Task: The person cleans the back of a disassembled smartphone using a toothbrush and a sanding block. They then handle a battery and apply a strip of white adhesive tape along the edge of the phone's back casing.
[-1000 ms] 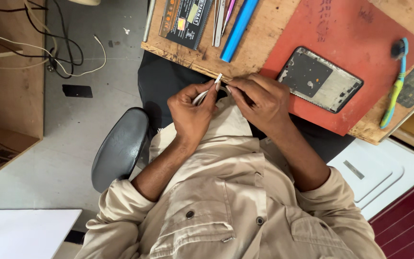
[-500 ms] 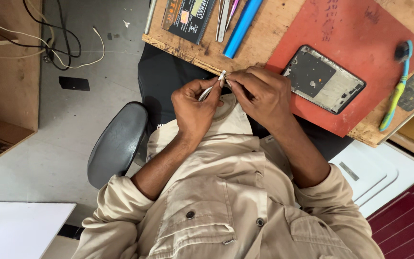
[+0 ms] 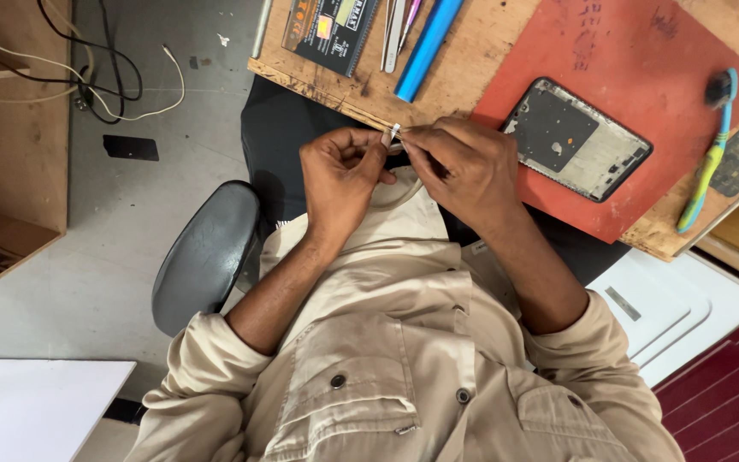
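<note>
My left hand (image 3: 341, 180) and my right hand (image 3: 464, 167) meet close to my chest, at the near edge of the wooden work board (image 3: 472, 77). Both pinch a small white strip (image 3: 391, 137) between their fingertips; most of it is hidden by the fingers. Just right of my right hand, an opened phone frame (image 3: 575, 141) lies with its dark inside up on a red mat (image 3: 643, 94).
A blue-green toothbrush (image 3: 705, 162) lies at the board's right edge. At the top of the board are a blue tube-like tool (image 3: 425, 47), metal tweezers (image 3: 393, 34) and a dark flat package (image 3: 331, 30). Cables (image 3: 87, 60) trail on the floor at left, beside a grey stool seat (image 3: 203, 252).
The white strip stuck out longer between my hands before; now only a short end shows. My hands stay together at the board's edge.
</note>
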